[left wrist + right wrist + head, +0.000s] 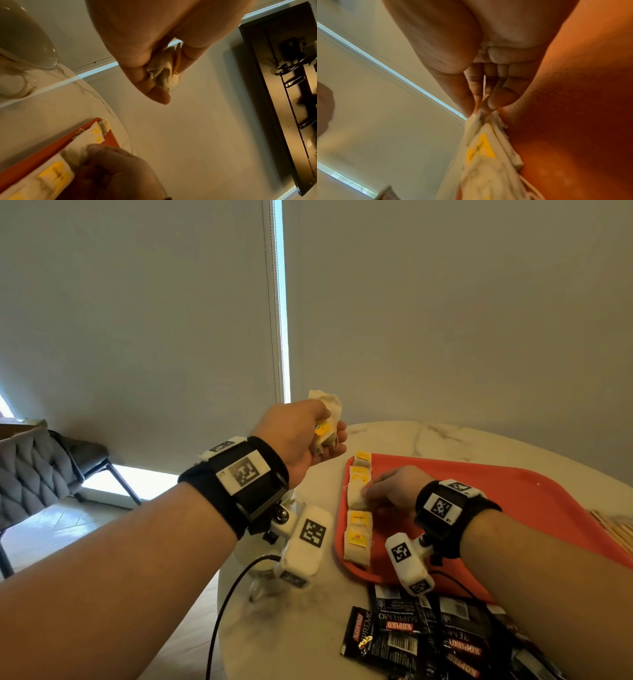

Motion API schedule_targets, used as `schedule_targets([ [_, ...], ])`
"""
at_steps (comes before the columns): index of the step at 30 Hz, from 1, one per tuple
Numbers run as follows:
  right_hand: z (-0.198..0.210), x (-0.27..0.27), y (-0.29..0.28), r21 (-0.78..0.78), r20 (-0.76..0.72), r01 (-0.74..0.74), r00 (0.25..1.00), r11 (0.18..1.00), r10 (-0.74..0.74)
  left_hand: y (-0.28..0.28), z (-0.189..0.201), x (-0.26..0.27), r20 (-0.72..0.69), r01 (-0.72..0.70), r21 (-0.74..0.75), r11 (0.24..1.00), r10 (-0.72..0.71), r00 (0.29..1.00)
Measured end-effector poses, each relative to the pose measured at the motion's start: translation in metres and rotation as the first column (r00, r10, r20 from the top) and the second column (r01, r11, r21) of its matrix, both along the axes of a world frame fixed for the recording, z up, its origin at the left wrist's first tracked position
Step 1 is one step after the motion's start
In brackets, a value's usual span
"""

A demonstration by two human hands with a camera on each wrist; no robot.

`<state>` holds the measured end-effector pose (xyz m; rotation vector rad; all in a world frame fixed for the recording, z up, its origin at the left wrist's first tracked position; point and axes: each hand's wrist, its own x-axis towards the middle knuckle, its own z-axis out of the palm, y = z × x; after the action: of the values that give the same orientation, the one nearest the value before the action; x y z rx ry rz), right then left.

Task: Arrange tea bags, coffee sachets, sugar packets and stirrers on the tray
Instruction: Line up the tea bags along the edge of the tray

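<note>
While black Kopiko coffee sachets (407, 635) lie heaped at the table's (308, 628) near edge, tea bags line the red tray's (479, 491) left rim.
Right hand (390, 487) pinches one tea bag (356, 491) in that row; beyond, left hand (301, 436) grips a bunch of tea bags (327, 414) above the table.

A home dining corner is showing here: a round marble-look table (445, 440) is standing before drawn roller blinds (137, 302), with a grey quilted chair (30, 474) sitting left of the table on pale flooring.
</note>
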<state>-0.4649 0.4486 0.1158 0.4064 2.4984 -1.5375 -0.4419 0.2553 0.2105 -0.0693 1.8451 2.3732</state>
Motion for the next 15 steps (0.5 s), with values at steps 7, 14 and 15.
schedule_targets([
  [7, 0.046, 0.017, -0.003, -0.378, -0.216, 0.002, 0.972, 0.926, -0.09, 0.009, -0.01, 0.016, -0.012, 0.094, -0.082, 0.992, -0.095, 0.995],
  [14, 0.076, 0.06, -0.006, -0.26, -0.488, -0.139, 0.873, 0.955, -0.005, 0.02, -0.013, 0.037, -0.018, 0.135, -0.077, 0.988, -0.137, 0.99],
  [15, 0.076, 0.062, -0.006, -0.276, -0.489, -0.12, 0.872, 0.954, -0.032, 0.022, -0.013, 0.041, -0.014, 0.13, -0.067, 0.989, -0.131, 0.991],
])
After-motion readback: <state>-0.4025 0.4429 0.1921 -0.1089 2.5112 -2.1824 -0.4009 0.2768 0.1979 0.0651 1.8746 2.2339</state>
